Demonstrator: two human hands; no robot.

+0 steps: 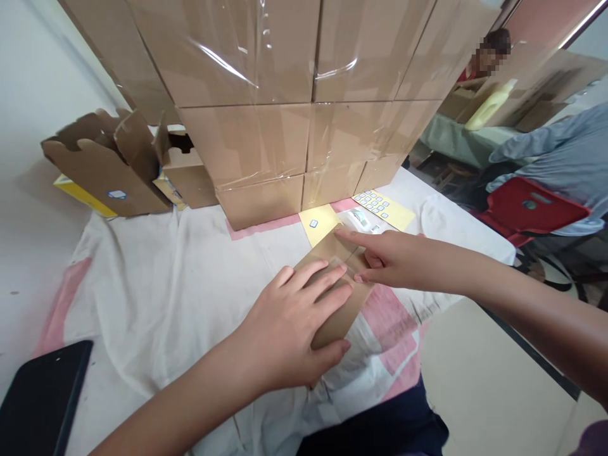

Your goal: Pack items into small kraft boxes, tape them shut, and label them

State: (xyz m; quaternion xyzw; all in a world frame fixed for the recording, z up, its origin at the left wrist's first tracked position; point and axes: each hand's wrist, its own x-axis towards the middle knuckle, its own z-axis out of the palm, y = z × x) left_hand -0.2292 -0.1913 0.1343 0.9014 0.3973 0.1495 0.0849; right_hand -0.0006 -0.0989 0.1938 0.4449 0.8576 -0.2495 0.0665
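A small brown cardboard box [335, 323] lies at an angle on the cloth-covered table, with a strip of clear tape [338, 263] across its upper face. My left hand [297, 326] rests on the box, fingers spread flat over the top and thumb along its near end. On the far part of the same box is my right hand [384, 256]. Its index finger is stretched to the far corner, its thumb touches near the tape, and the other fingers are curled. Part of the box is hidden under my hands.
Wrapped, stacked cartons [261, 142] stand behind the box. Open cardboard boxes [109, 168] are at the left, a dark phone [47, 399] at the near left. Yellow sticker sheets [399, 218] lie beyond my right hand. A person sits by a red chair [532, 206]; another is farther back.
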